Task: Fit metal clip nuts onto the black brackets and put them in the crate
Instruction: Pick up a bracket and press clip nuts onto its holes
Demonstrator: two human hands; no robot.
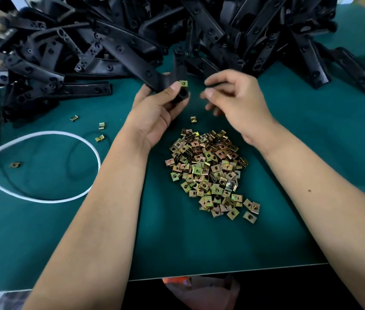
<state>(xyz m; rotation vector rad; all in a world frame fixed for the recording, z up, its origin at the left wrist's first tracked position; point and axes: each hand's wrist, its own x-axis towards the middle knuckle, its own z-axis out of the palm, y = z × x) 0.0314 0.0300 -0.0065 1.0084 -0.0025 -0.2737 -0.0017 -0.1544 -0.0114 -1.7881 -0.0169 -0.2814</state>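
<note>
Your left hand [154,108] grips a black bracket [178,74] with a gold clip [183,83] on it in the middle of the frame, and your right hand [237,101] curls loosely, holding nothing.

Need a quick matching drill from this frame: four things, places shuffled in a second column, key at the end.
Things:
1. bracket with a clip nut
2. clip nut pile
3. white cable
4. bracket heap

Places:
A. looped on the mat, left of the arms
B. far side of the green mat
C. gripped in the left hand
D. on the mat between the forearms

The right hand holds nothing visible, so it is left out.

Pairs: 1-C, 2-D, 3-A, 4-B
</note>
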